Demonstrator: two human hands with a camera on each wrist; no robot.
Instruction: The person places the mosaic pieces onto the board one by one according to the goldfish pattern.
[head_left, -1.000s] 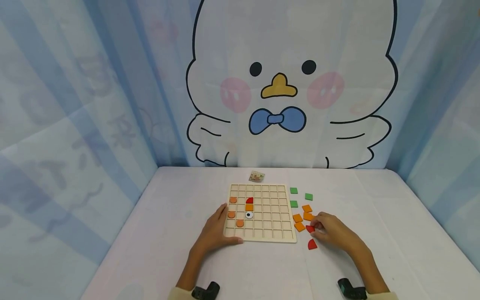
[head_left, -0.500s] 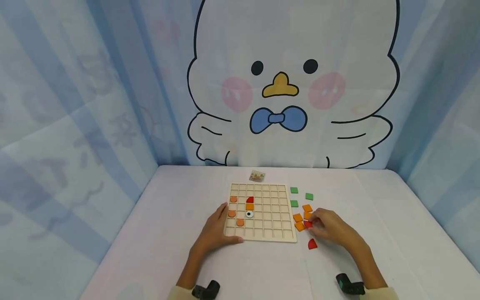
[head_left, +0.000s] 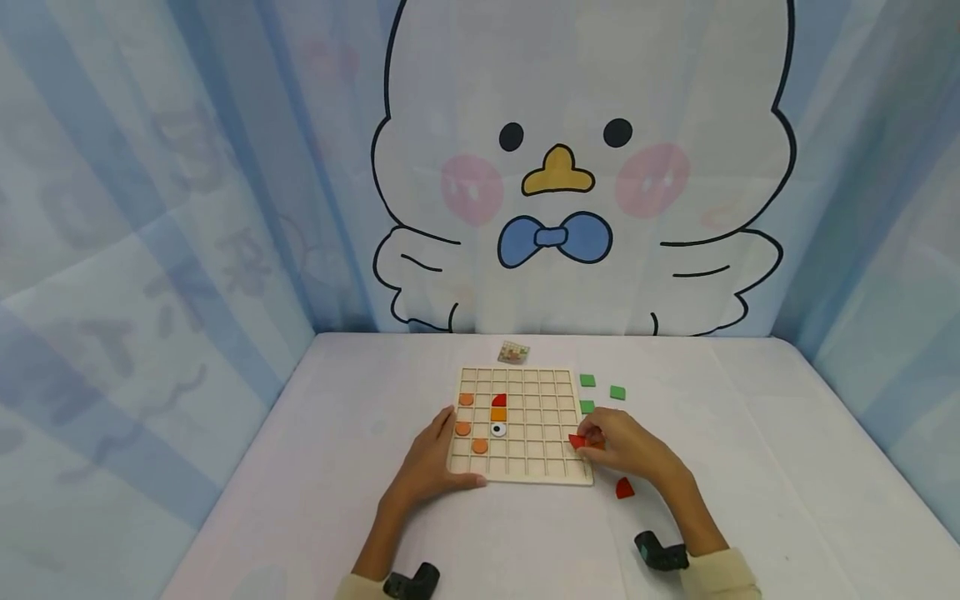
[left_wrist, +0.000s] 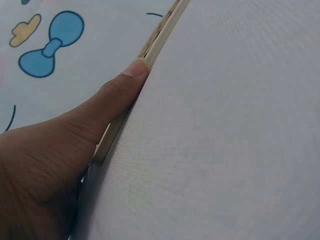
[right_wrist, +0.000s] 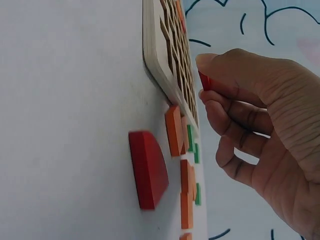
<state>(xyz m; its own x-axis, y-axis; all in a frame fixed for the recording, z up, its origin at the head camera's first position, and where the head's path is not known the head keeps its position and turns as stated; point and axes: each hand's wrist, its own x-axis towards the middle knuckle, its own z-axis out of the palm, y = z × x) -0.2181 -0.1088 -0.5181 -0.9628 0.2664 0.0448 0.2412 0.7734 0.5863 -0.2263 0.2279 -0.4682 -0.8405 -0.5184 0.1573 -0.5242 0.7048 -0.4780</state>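
Note:
A pale wooden grid board (head_left: 536, 450) lies on the table. My left hand (head_left: 431, 467) holds its near left corner, fingers along the left side and thumb on the front edge; in the left wrist view the thumb (left_wrist: 117, 92) presses the board's rim (left_wrist: 162, 37), with the other fingers hidden. My right hand (head_left: 626, 442) pinches a red quarter-circle tile (head_left: 577, 441) between thumb and fingers over the board's right edge. That tile shows only as a red sliver (right_wrist: 205, 81) in the right wrist view. Another red quarter-circle tile (head_left: 625, 488) lies below the right hand.
On the board sit orange discs (head_left: 480, 447), an eye disc (head_left: 498, 429), an orange square (head_left: 498, 414) and a red tile (head_left: 499, 401). Green tiles (head_left: 617, 392) lie to its right. Orange squares (right_wrist: 174, 131) lie beneath the right hand. A small picture packet (head_left: 513, 352) lies behind.
My right hand has picked up the red quarter-circle tile from beside the orange squares and carried it left to the board's right edge. My left hand stays in place.

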